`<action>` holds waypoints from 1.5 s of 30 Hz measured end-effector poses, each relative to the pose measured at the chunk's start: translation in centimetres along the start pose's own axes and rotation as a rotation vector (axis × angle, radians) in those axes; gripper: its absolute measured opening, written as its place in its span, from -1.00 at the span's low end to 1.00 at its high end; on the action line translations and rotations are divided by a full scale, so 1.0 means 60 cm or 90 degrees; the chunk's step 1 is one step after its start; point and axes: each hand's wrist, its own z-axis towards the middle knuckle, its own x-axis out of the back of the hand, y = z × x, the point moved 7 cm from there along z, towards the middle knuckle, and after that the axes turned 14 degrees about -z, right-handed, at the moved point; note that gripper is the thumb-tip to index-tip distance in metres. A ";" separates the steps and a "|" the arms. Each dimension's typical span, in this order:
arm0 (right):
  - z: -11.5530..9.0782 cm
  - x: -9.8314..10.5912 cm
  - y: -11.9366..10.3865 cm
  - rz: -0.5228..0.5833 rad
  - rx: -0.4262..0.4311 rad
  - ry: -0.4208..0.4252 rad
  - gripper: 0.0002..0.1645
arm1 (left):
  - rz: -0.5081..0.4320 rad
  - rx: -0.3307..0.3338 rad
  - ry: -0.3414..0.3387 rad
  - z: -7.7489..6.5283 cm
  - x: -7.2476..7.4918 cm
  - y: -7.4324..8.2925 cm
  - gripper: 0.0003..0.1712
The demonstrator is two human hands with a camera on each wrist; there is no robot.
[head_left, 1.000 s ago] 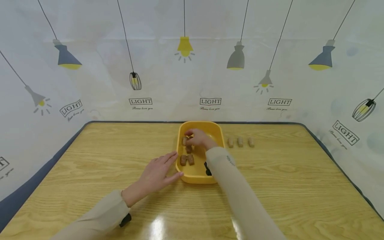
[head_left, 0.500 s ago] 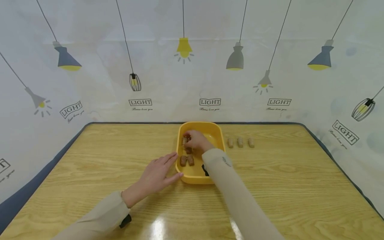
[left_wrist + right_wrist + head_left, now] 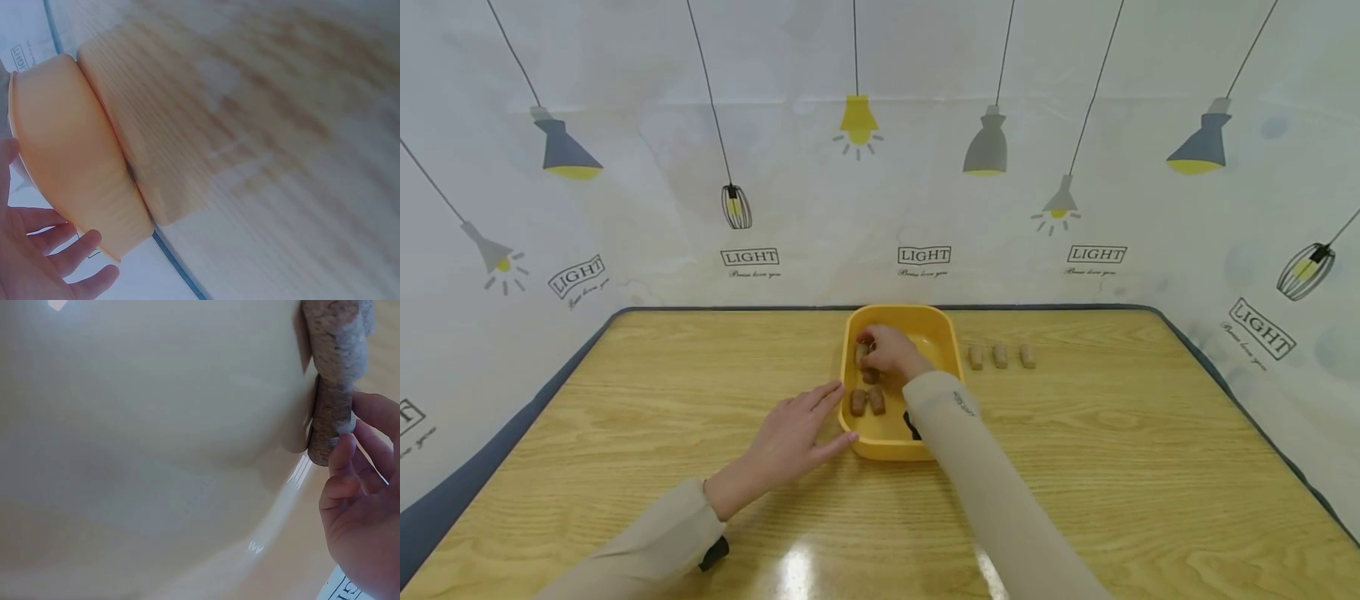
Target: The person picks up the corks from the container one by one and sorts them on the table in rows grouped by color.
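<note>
Backdrop: little likely to go wrong, being well behind the work; pale sheeting, smooth-looking and faintly creased, bearing lamp drawings along the top of the frame
Worktop: possible skidding of anything pushed sideways, caused by so glossy a finish; yellowish wood grain, bright reflections at bottom centre
Yellow tray: just right of centre in the frame; likely to twist or slide under uneven pressure at the left rim; smooth, plastic-looking, a rounded rectangle with raised walls
Right sleeve: could catch the lower-right rim when swung low; soft-looking beige cloth
Left hand: fingers straight and spread, gripping nothing, touching the tray at left rim and lower-left corner; could shove rather than steady, through too firm a push
Right hand: inside the tray, toward its upper left; fingers bent round a pinched cork; might knock corks close by, for lack of room
Three corks: on the worktop right of the tray, spaced in a row; could scatter from a rightward bump; stubby, matte, pale
Lower pair of corks: side by side at the tray's lower left; may shift from a jolt; darker brown
Pinched cork: may slip or roll, from a pinch on a curved side; short cylinder, flecked and grainy, in line with a neighbouring cork; contact between the two hard to tell
</note>
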 end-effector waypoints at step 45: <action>-0.091 0.179 0.060 -0.092 0.179 0.067 -0.56 | -0.016 0.008 -0.005 -0.001 -0.001 0.000 -0.22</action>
